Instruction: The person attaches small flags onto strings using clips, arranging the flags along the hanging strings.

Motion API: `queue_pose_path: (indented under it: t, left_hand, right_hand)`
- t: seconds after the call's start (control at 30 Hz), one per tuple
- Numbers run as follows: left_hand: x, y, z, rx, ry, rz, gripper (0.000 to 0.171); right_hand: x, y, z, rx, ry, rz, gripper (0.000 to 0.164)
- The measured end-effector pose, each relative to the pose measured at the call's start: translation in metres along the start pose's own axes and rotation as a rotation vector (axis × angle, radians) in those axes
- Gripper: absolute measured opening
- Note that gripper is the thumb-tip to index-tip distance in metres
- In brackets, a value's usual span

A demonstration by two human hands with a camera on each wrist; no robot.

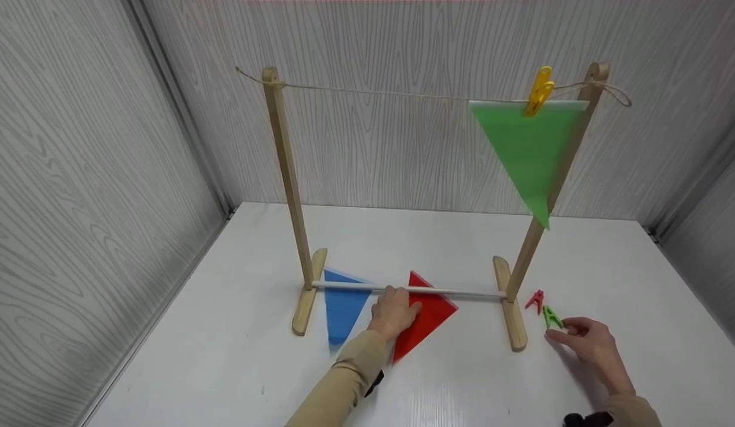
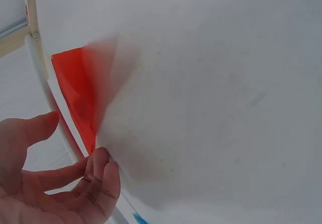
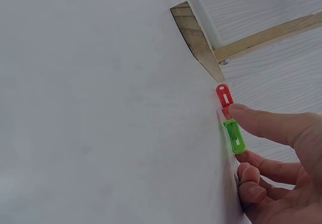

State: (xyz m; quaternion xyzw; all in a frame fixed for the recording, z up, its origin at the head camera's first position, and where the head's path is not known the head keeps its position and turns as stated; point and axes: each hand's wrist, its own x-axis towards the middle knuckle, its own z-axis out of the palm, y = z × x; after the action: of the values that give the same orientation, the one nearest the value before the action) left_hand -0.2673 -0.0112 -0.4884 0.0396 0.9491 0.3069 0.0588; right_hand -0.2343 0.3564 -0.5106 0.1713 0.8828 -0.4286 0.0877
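My left hand [image 1: 394, 311] rests at the red pennant [image 1: 426, 320], which lies on the table under the white rod [image 1: 474, 293]. In the left wrist view its thumb stands apart from the fingers, whose tips are right at a corner of the red pennant [image 2: 75, 88]. A blue pennant [image 1: 343, 308] lies left of this hand. Over at the right, my right hand [image 1: 589, 344] has thumb and index finger about the handles of a green clothespin [image 3: 235, 137]. A red clothespin [image 3: 224, 97] lies just beyond it, partly behind the thumb in the right wrist view.
A wooden stand has two posts [image 1: 289, 172] on flat feet [image 1: 512, 326], joined by the rod. Between the post tops runs a string [image 1: 373, 92]. On its right part hangs a green pennant [image 1: 524, 142], held by yellow clothespins [image 1: 539, 95]. Grey wood-patterned walls [image 1: 403, 160] enclose the white table.
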Motion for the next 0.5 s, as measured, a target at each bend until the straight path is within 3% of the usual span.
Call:
queue_pose_path:
  t: [0.3,0.5]
  left_hand:
    - [0.005,-0.0045,0.0092,0.061,0.158,0.083,0.022]
    - [0.0072,-0.005,0.0046,-0.057,0.117,0.005,0.018]
  right_hand:
    - [-0.0028,0.0001,0.0022,-0.01,0.019,-0.038,0.076]
    - [-0.0047,0.0003,0.0022,-0.01,0.027,-0.053,0.076]
